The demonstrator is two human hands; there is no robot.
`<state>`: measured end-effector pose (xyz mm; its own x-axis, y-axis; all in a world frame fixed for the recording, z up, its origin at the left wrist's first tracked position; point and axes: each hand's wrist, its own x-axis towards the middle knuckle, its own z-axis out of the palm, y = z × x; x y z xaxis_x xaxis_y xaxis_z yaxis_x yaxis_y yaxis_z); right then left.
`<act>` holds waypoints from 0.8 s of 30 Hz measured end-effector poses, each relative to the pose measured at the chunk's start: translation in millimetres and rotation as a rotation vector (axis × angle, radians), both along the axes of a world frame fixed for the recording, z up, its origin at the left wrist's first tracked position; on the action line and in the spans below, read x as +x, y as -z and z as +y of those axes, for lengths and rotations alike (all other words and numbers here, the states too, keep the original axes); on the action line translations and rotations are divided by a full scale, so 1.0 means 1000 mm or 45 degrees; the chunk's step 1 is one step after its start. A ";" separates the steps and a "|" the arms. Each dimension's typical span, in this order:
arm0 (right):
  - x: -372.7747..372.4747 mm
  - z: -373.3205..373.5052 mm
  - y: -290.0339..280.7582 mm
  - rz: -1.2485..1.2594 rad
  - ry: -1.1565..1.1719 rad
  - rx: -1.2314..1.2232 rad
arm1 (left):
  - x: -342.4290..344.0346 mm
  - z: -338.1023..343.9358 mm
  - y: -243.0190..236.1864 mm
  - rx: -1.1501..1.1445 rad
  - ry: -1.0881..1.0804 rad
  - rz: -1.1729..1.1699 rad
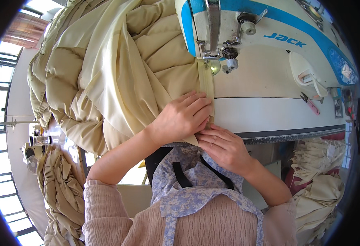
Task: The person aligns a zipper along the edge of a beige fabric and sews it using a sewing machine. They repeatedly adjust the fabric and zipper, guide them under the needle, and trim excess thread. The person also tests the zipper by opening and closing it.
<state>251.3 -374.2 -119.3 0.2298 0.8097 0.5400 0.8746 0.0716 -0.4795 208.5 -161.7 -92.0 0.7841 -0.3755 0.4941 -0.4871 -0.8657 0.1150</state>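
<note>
A puffy beige quilted garment (159,45) is heaped on the sewing machine table, left of the needle. Along its right edge runs a narrow pale strip that looks like zipper tape (206,80), its far end under the presser foot (207,61). My left hand (184,117) lies over the near part of the strip, fingers curled together on it. Close against it, at the table's front edge, my right hand (225,148) pinches the strip's near end with the garment edge. The fingertips of both hands are partly hidden where they meet.
The white and blue sewing machine (270,24) arches over the right side. Pink-handled thread snips (310,104) lie on the table at right. A ruler strip (286,135) lines its front edge. Beige fabric piles (61,184) hang at left, and more cut pieces (317,160) lie at lower right.
</note>
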 end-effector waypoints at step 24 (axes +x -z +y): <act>0.039 0.027 -0.008 0.058 0.444 0.152 | -0.005 0.000 0.003 -0.198 -0.086 0.068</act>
